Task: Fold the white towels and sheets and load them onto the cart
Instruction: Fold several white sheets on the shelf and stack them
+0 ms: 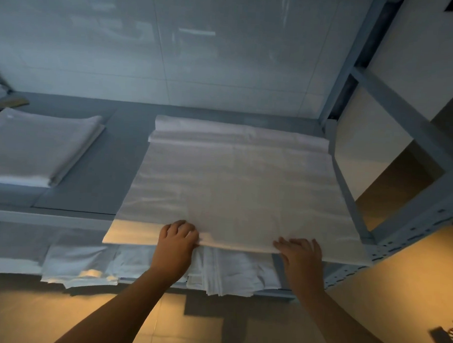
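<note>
A folded white sheet (232,187) lies flat on the upper grey shelf (92,171), its near edge hanging slightly over the shelf front. My left hand (178,240) grips that near edge with curled fingers. My right hand (301,252) holds the same edge further right, fingers over the top and the thumb under it. At the sheet's far end a rolled fold runs across its width. Both forearms reach up from the bottom of the view.
Another folded white stack (38,149) sits on the same shelf at left. More white linens (232,271) lie on the shelf below. The metal rack's upright and perforated rail (411,229) stand at right. A tiled wall backs the shelf; tan floor lies below.
</note>
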{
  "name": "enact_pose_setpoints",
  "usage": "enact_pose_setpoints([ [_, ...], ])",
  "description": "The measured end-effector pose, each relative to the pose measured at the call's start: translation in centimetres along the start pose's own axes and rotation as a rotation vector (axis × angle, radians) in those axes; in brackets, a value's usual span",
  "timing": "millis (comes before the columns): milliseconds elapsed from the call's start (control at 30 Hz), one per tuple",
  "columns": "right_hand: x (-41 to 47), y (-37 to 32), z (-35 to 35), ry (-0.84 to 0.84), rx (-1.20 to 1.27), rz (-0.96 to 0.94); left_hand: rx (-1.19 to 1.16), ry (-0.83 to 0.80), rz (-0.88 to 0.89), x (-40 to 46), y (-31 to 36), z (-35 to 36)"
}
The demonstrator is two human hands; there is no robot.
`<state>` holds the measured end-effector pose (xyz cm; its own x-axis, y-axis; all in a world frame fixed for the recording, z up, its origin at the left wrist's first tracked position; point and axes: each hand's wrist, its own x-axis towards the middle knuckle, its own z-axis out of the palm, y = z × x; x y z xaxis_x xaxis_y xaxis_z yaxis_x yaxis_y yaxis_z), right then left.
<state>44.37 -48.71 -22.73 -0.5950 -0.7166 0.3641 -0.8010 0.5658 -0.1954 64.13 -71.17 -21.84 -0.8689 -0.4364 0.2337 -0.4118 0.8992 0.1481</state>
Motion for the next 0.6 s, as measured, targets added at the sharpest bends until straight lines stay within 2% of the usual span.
enact_pose_setpoints([
  [67,-0.7,1.2,-0.5,0.015,0.019,-0.131,-0.039,-0.021,0.101,-0.6,-0.6,-0.5],
  [133,0.2,1.9,-1.1,-0.044,0.036,-0.174,-0.102,-0.028,0.094,0.6,-1.1,-1.4],
  [267,6.5,1.1,-0.8,-0.087,0.079,-0.063,-0.091,-0.110,-0.087,7.1,-1.9,-1.1],
  [433,14.8,1.1,4.3,-0.304,-0.083,0.029,0.065,-0.259,-0.203,14.4,-3.4,4.0],
  [600,17.2,1.8,8.3,-0.423,-0.162,0.084,0.112,-0.215,-0.249,15.2,-5.0,7.5],
])
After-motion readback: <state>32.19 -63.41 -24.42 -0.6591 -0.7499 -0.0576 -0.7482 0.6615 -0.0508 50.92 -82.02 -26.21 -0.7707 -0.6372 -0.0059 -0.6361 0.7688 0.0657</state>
